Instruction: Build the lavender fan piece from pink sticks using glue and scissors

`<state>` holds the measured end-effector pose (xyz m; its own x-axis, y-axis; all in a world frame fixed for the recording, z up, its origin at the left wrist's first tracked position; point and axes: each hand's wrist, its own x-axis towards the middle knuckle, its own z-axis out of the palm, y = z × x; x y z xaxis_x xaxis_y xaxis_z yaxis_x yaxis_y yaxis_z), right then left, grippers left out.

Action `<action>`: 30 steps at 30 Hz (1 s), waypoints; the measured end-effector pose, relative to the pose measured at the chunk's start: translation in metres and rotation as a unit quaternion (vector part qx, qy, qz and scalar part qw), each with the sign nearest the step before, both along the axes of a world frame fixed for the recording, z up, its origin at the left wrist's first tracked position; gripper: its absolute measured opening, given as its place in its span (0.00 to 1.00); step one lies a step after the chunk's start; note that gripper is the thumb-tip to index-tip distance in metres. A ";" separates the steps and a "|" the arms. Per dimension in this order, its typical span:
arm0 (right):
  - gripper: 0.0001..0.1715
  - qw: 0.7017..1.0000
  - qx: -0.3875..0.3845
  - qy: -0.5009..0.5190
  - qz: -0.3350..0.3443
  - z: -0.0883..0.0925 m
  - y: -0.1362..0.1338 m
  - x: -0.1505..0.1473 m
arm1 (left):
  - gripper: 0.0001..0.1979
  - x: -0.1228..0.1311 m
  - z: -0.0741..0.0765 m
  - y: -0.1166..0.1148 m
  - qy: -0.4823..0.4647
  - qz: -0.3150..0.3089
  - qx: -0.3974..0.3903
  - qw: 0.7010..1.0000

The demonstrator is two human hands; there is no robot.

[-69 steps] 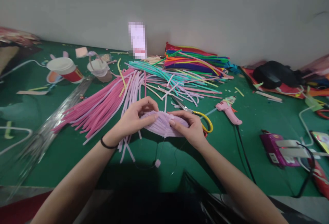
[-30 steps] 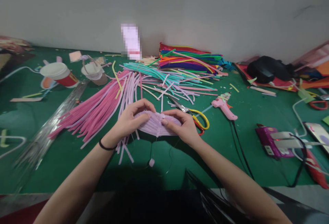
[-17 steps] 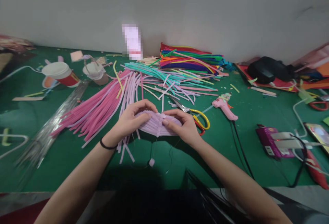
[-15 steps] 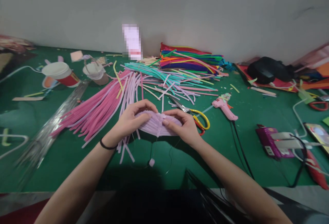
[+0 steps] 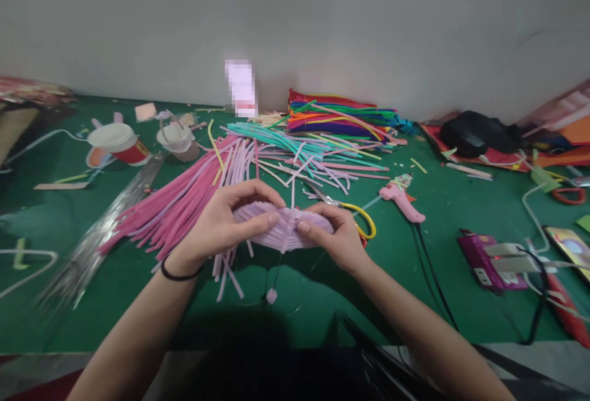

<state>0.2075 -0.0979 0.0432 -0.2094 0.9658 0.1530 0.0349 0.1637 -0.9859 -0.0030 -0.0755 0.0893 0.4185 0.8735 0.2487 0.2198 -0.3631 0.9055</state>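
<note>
Between my two hands is a lilac pipe-cleaner piece (image 5: 286,240), ribbed and wing-shaped, with a raised seam down its middle. My left hand (image 5: 235,214) grips its left half, thumb in front and fingers behind. Closed on the right half, close to the seam, is my right hand (image 5: 336,235). A thin wire hangs below the seam, and a small lilac pompom (image 5: 271,296) shows at its lower end. Scissors (image 5: 364,220) with yellow and red handles lie just beyond my right hand. Pink pipe cleaners (image 5: 170,210) spread out to the left of my left hand.
Turquoise pipe cleaners (image 5: 276,143) and a multicoloured bundle (image 5: 341,118) lie at the back. A pink glue gun (image 5: 403,201) with a black cord and a purple power strip (image 5: 483,263) are to the right. Left stand a paper cup (image 5: 120,143) and silvery wires (image 5: 106,223).
The lilac piece sits slightly lower in view, and more of its left half shows as my left thumb and fingers have shifted. The whole scene has moved a little downward with the camera.
</note>
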 end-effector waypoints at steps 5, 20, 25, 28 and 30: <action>0.10 0.995 0.091 -0.008 -0.032 0.036 0.006 0.002 | 0.05 0.004 0.053 0.001 0.053 -0.018 0.094 0.994; 0.11 0.889 0.457 -0.014 0.034 0.152 0.011 -0.004 | 0.07 -0.005 0.153 -0.028 0.078 -0.024 0.434 0.897; 0.14 0.814 0.573 -0.087 -0.031 0.149 0.010 -0.003 | 0.09 -0.005 0.135 -0.029 0.101 0.031 0.532 0.840; 0.16 0.769 0.617 -0.128 -0.105 0.143 0.010 -0.002 | 0.10 -0.006 0.120 -0.027 0.118 0.094 0.599 0.786; 0.18 0.746 0.633 -0.149 -0.142 0.138 0.009 -0.001 | 0.11 -0.006 0.113 -0.027 0.136 0.122 0.627 0.758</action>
<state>0.2064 -0.0885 0.1814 -0.2304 0.0991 0.9680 0.4331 0.9013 0.0108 -0.0093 -0.1027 0.2018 0.4668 0.0820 0.8805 0.5353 -0.8188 -0.2075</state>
